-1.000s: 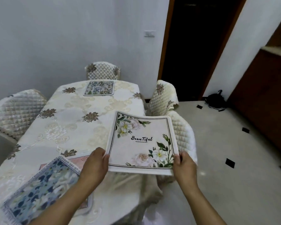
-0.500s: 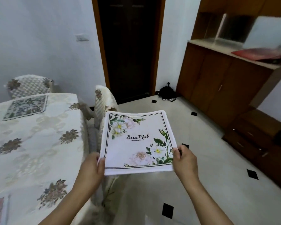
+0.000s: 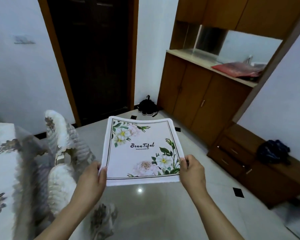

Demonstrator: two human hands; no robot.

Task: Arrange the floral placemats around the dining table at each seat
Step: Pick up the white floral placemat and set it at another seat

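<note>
A white floral placemat point(image 3: 142, 149) with the word "BeauTiful" printed on it hangs in the air over the floor, held flat in front of me. My left hand point(image 3: 92, 181) pinches its near left corner and my right hand point(image 3: 192, 172) pinches its near right corner. The dining table point(image 3: 0, 163) with its cream flowered cloth shows only at the left edge, apart from the mat. No other placemat is in view.
Two quilted cream chairs point(image 3: 62, 153) stand between me and the table, blurred. A dark doorway point(image 3: 93, 58) is ahead, a black bag point(image 3: 146, 106) beside it. Wooden cabinets point(image 3: 197, 94) and a low drawer unit point(image 3: 260, 167) line the right wall. Glossy tiled floor point(image 3: 154, 213) lies below.
The view has swung right, away from the table; the placemats on the table have left the view. The held placemat stays in both hands, now over the floor.
</note>
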